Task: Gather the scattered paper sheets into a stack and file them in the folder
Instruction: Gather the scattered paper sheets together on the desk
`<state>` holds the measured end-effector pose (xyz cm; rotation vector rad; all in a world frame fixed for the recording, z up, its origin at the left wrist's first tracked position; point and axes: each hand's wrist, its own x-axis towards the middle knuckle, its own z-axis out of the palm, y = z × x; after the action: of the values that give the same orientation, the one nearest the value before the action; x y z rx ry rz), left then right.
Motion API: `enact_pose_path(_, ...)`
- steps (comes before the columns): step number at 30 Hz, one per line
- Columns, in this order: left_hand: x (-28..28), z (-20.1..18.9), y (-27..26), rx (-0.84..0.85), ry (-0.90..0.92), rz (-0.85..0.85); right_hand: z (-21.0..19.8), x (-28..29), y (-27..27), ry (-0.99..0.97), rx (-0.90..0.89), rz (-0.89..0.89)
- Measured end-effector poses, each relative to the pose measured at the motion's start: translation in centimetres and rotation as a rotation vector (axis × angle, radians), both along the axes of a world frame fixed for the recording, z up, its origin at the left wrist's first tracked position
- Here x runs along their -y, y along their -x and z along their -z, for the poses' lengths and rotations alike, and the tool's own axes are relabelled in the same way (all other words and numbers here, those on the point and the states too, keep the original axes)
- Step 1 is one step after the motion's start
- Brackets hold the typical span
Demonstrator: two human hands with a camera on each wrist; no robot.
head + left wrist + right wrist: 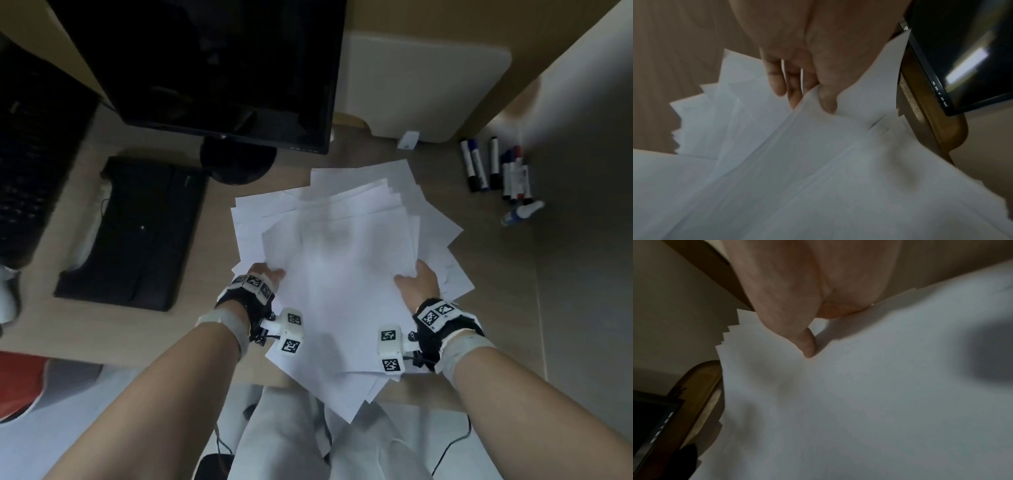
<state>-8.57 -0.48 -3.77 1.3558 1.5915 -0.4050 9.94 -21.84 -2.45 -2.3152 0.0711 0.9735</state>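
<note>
Left hand [265,274] and right hand [416,281] pinch opposite long edges of the fanned paper sheets [342,246] overhanging the desk's [411,157] near edge.

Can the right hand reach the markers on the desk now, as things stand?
Probably not at once. The right hand grips the paper sheets together with the left hand. The markers lie apart to the right with bare desk between, so the way is free once it lets go.

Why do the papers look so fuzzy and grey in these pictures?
Head view: dim room, paper sheets softly blurred. Left wrist view: the left hand and the sheets are smeared; a bright glare streak shows on the monitor. Right wrist view: a dark blurry shadow lies on the sheets.
</note>
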Motion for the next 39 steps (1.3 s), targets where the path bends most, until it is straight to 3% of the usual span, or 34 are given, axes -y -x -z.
enact_pose_path(2, 0.3, 0.6, 0.0, 0.084, 0.05, -0.066, -0.2, -0.6, 0.2, -0.028, -0.016, -0.048)
enact_pose_path(5, 0.0, 0.8, -0.7, 0.141, 0.085, -0.376, 0.3, -2.6, 1.1, -0.038, -0.068, -0.145)
enact_pose_path(7, -0.7, 0.8, -1.4, 0.151, 0.1, -0.48, 0.8, -4.3, 1.9, -0.041, -0.093, -0.191)
enact_pose_path(10, -2.3, 0.9, -2.4, 0.226, 0.102, -0.358, 1.4, -7.3, 2.5, 0.055, -0.003, -0.261)
enact_pose_path(13, -3.9, 0.9, -3.7, 0.297, 0.118, -0.29, 1.5, -10.6, 1.9, 0.225, -0.004, -0.171)
enact_pose_path(15, -4.7, 0.5, -4.6, 0.374, 0.175, -0.317, 1.4, -12.4, 0.9, 0.203, -0.128, -0.075)
enact_pose_path(17, -5.5, 0.8, -5.4, 0.346, 0.16, -0.213, 1.6, -13.4, -0.3, 0.11, -0.212, 0.002)
enact_pose_path(19, -6.5, 0.6, -5.9, 0.291, 0.098, -0.103, 1.7, -13.6, -1.0, 0.084, -0.222, 0.037)
enact_pose_path(21, -7.4, 0.7, -6.2, 0.255, 0.068, -0.106, 1.7, -13.6, -1.3, 0.114, -0.187, 0.026)
enact_pose_path(26, -7.4, 0.9, -6.7, 0.389, 0.116, -0.178, 0.1, -12.5, -1.1, -0.023, -0.228, 0.17)
enact_pose_path(29, -6.5, -1.4, -6.1, 0.479, 0.074, -0.181, -1.8, -10.7, -0.3, -0.057, -0.244, 0.053)
enact_pose_path(33, -4.9, -3.4, -4.3, 0.338, -0.139, -0.079, -2.0, -6.8, 1.7, -0.274, -0.239, 0.107)
enact_pose_path(35, -3.2, -4.9, -3.4, 0.3, -0.064, -0.023, -2.5, -5.3, 2.7, -0.334, -0.223, 0.143)
enact_pose_path(39, 1.3, -5.3, -2.1, 0.193, 0.078, 0.176, -3.4, -2.1, 3.8, -0.247, -0.178, 0.198)
